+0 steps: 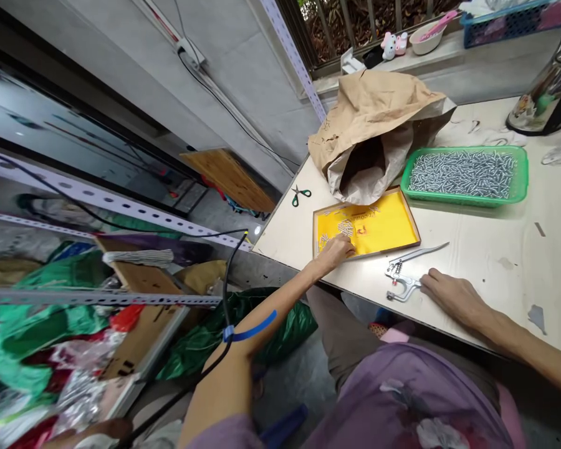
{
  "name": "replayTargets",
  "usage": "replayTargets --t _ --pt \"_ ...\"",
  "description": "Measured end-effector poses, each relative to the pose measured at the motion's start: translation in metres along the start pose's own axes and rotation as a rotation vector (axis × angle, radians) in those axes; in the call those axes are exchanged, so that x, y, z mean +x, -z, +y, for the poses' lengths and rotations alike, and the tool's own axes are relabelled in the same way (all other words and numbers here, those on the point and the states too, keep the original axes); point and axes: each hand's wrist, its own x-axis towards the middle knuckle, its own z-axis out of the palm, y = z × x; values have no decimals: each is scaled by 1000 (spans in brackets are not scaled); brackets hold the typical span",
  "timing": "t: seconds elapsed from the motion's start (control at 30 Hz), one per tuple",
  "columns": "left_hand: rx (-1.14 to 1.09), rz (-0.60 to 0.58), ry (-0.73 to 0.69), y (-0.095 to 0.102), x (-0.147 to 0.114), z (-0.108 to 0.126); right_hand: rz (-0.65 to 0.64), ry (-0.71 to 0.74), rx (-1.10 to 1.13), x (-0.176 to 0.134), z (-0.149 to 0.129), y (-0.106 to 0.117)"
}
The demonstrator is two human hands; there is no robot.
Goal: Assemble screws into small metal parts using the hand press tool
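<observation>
My left hand (337, 251) reaches into the near left part of a shallow cardboard tray (414, 227) with a yellow lining. Its fingers are bent together beside small silver metal pieces (345, 228); what they pinch, if anything, is hidden. At the table's front edge my right hand (453, 297) holds one handle of silver metal hand pliers (404, 280), its fingers closed over the handle's end. These pliers lie low over the tabletop, their handles spread and their jaws pointing left. Nothing shows between the jaws.
An open brown paper bag (378, 118) leans behind the tray. Right of it stands a green plastic basket (527, 181) full of small metal pieces. Green-handled scissors (301, 196) lie at the left, a kettle (545, 93) at the back right. A black cable (226, 293) crosses beside my left arm.
</observation>
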Motion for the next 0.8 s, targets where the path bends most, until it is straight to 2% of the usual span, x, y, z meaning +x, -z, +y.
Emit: replayTargets --t 0.17,0.4,0.5,0.6,0.63,0.67,0.73,0.8 --pt "64 -21 -45 -5 0 1 -50 -16 -34 1 -2 2" --pt "58 -7 -93 -7 -3 -6 -49 -28 -25 0 -5 5" --pt "-33 60 -25 -3 -6 -1 -48 -21 -16 -1 -5 7" --pt "-365 242 155 -2 -11 22 -61 -10 0 -1 -7 11" --pt "-533 255 225 -3 -14 34 -69 -6 5 -1 -7 12" --pt "-711 226 292 -6 -16 47 -80 -4 8 -1 -8 14" --pt "-1020 85 423 -12 -20 75 -106 -7 3 -1 -9 16" --pt "-1204 -32 539 -19 -22 99 -126 -16 -11 -1 -10 18"
